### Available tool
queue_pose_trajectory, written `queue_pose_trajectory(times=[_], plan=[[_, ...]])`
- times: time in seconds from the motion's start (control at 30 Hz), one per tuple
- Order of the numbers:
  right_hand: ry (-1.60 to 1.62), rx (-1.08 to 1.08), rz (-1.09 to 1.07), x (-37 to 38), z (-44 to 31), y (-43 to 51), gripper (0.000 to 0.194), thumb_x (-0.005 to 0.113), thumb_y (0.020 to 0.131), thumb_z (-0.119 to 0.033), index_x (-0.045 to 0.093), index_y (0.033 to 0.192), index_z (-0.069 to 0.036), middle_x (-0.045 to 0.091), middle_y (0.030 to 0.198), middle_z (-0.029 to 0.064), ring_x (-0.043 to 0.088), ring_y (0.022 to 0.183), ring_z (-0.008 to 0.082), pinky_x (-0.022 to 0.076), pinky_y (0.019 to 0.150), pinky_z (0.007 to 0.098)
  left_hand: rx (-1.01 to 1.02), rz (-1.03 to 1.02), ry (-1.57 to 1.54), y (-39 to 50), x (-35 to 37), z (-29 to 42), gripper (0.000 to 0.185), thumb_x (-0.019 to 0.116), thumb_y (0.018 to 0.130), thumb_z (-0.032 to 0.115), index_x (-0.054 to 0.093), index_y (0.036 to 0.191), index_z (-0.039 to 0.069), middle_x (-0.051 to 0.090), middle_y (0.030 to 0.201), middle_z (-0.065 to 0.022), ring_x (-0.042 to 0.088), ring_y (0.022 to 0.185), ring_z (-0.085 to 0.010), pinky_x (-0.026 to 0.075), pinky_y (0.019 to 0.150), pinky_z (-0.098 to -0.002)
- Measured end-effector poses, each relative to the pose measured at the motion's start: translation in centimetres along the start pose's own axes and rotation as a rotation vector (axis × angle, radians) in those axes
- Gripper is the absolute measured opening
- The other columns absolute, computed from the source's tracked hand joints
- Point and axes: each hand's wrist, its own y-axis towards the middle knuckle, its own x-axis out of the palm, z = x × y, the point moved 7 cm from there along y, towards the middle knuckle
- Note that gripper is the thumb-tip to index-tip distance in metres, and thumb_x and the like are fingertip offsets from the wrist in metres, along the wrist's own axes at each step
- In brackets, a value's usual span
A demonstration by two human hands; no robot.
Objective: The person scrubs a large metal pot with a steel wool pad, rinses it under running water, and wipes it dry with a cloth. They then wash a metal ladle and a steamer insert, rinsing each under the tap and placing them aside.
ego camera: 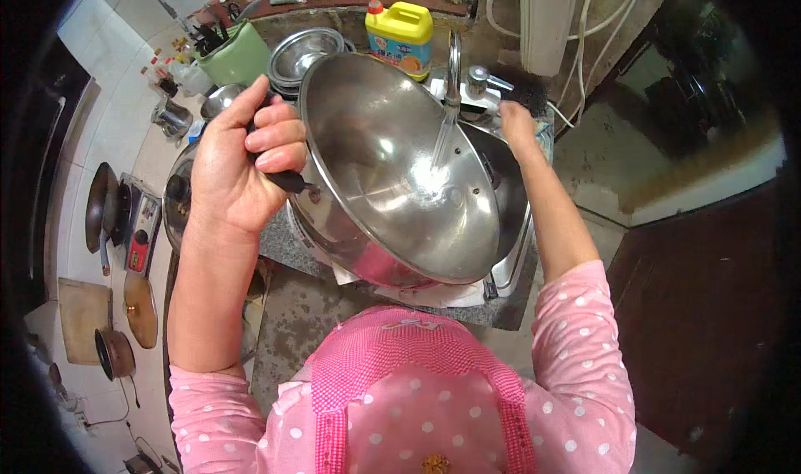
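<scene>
My left hand [253, 142] is closed around the black handle of a large stainless steel pot [375, 155], which hangs tilted over the sink [519, 255] with its inside showing. Water runs from the chrome faucet [455, 67] into the pot. My right hand [518, 126] is beyond the pot's far right side, near the faucet's base and the lever tap [479, 81]. Its fingertips are partly hidden, so what it touches cannot be told. A yellow detergent jug [400, 39] with a red pump stands behind the pot.
Stacked metal bowls [306, 54] and a green knife holder [233, 54] stand behind my left hand. A glass lid [178, 192] lies left of my wrist. Farther left are a portable stove [142, 227], a wok [100, 208] and a cutting board [84, 320]. A white filter housing [547, 23] is at the back right.
</scene>
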Motion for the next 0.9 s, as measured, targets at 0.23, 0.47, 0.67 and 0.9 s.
queue_pose_trajectory(times=[0.23, 0.47, 0.67, 0.9], plan=[[0.913, 0.696, -0.592, 4.2, 2.7, -14.0, 0.054, 0.050, 0.094, -0.027, 0.029, 0.143, -0.019, 0.058, 0.105, 0.0054, 0.058, 0.062, 0.0147, 0.0486, 0.050, 0.0290, -0.105, -0.105, -0.084, 0.0, 1.8, 0.5, 0.032, 0.045, 0.097, 0.028, 0.043, 0.078, 0.002, 0.040, 0.067, 0.0001, 0.038, 0.054, -0.0084, 0.035, 0.047, -0.0227], [0.836, 0.793, -0.350, -1.8, 2.4, -15.3, 0.047, 0.052, 0.089, -0.013, 0.046, 0.136, -0.016, 0.051, 0.071, -0.0044, 0.041, 0.048, 0.0034, 0.0298, 0.037, 0.0181, -0.092, -0.016, -0.316, -0.8, 0.1, 3.7, 0.028, 0.042, 0.097, 0.024, 0.039, 0.078, 0.003, 0.038, 0.067, -0.0014, 0.038, 0.055, -0.0096, 0.036, 0.047, -0.0234], [0.632, 0.754, -0.200, -11.9, -0.3, -13.8, 0.044, 0.051, 0.087, -0.011, 0.051, 0.131, -0.014, 0.050, 0.066, -0.0050, 0.038, 0.044, 0.0034, 0.0232, 0.032, 0.0194, -0.139, 0.087, -0.508, -1.3, -7.1, 2.3, 0.030, 0.041, 0.097, 0.028, 0.042, 0.086, -0.001, 0.040, 0.069, -0.0011, 0.040, 0.053, -0.0089, 0.036, 0.043, -0.0225], [0.305, 0.613, -0.078, -22.3, -7.9, -11.6, 0.045, 0.052, 0.086, -0.016, 0.050, 0.131, -0.019, 0.049, 0.064, -0.0030, 0.041, 0.040, 0.0064, 0.0269, 0.034, 0.0199, -0.283, 0.374, -0.487, -0.1, -16.5, -3.0, 0.040, 0.037, 0.099, 0.035, 0.045, 0.097, -0.004, 0.041, 0.068, -0.0001, 0.037, 0.048, -0.0085, 0.032, 0.040, -0.0219]])
